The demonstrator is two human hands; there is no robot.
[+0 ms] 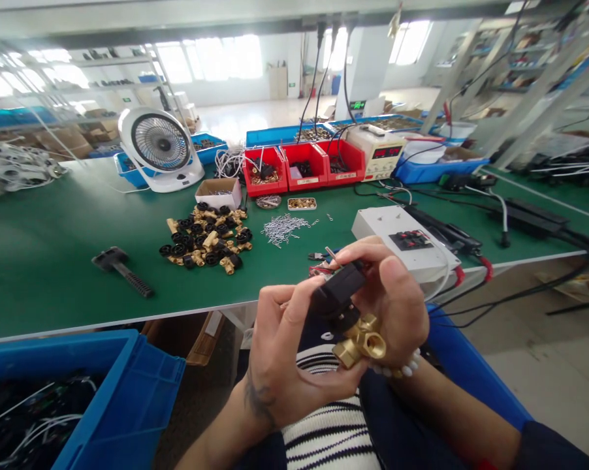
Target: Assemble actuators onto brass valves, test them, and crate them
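Observation:
Between my two hands, in front of the bench edge, is a brass valve (359, 343) with a black plastic housing (339, 287) on top, tilted. My left hand (287, 339) is closed around it, fingers at the housing and thumb under the brass body. From the other side my right hand (395, 303) grips the housing, fingers curled over its top. A thin metal piece (332, 256) sticks up by the right fingertips; its kind is unclear. Behind the hands lie partly hidden pliers (317, 256). On the bench sit a pile of brass valve bodies (209, 235) and scattered small metal pins (283, 228).
A black tool (123, 269) lies at left. Behind are a white fan (161, 147), red bins (302, 168) and a power supply (377, 151). A white switch box (405, 238) with cables stands at right. A blue crate (128, 385) is below the bench at left.

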